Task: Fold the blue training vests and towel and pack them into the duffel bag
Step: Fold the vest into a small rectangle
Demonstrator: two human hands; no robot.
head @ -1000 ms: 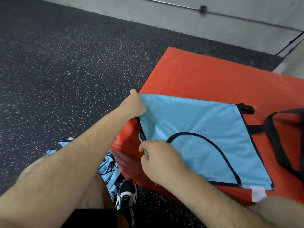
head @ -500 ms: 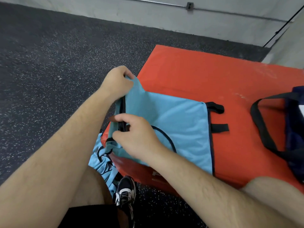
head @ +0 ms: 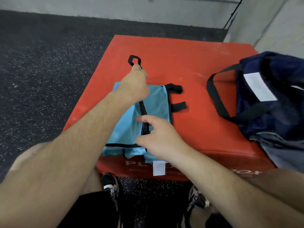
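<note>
A light blue training vest (head: 156, 102) with black trim lies partly folded on the red box (head: 194, 66), near its front edge. My left hand (head: 134, 84) grips the vest's folded-over edge and holds it above the far part of the vest; a black strap loop sticks out past its fingers. My right hand (head: 156, 137) pinches the black-trimmed edge near the vest's front. A white label (head: 158, 168) hangs from the vest over the box's front face. The navy duffel bag (head: 269, 96) sits at the box's right end with its black handle (head: 215, 97) lying toward the vest.
Dark speckled rubber floor (head: 49, 71) surrounds the box. A grey wall (head: 148, 12) runs behind it. My shoes (head: 110, 186) stand on the floor just in front of the box. Grey fabric (head: 283, 148) lies at the bag's near side.
My left hand has carried the vest's left edge up and over to the right, folding it narrower. My right hand stayed on the front edge. The view shifted right, showing the duffel bag.
</note>
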